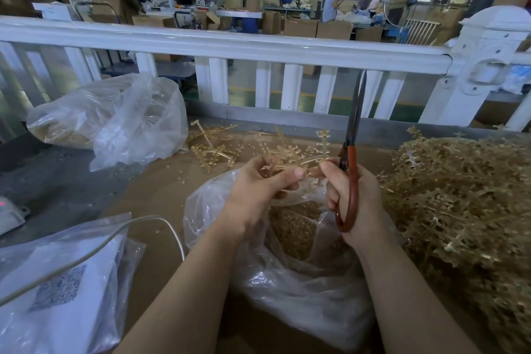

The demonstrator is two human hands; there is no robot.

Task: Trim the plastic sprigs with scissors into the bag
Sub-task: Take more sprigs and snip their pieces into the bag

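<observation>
My left hand (258,190) pinches a tan plastic sprig (290,158) between thumb and fingers, above the mouth of a clear plastic bag (287,276). The bag holds a heap of cut tan pieces (296,227). My right hand (356,198) grips the red-brown handles of long scissors (352,135), whose dark blades point up and away, nearly closed. The right thumb also touches the sprig's right end. A big heap of uncut sprigs (465,198) lies to the right.
Loose sprigs (212,149) lie on the brown table behind my hands. A filled clear bag (115,121) sits at the back left, another bag with a printed sheet (63,282) at the front left, crossed by a white cable (94,250). A white fence rail (230,43) runs behind.
</observation>
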